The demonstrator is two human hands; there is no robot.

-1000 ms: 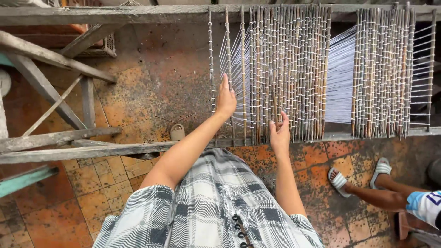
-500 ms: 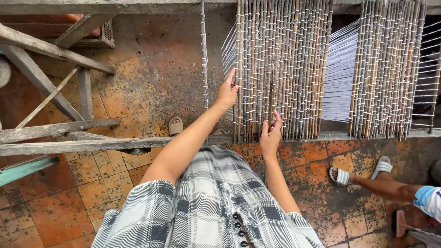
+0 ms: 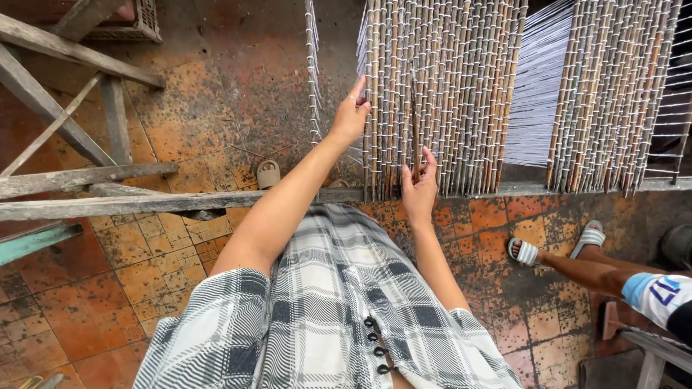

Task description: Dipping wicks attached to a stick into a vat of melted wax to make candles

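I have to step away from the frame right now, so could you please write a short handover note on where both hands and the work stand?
Left hand: raised, fingertips on the left edge of the reed mat, not gripping anything that shows.
Right hand: lower down, fingers on the reed ends near the mat's bottom edge, by the wooden beam.
Things: the mat hangs bound with white threads; a second bound section hangs to the right, bare threads between the two. One thread strand hangs loose left of the mat.
Done: two bound sections.
Left: the thread gap holds no reeds.
Nearby: another person's sandalled feet at the right.
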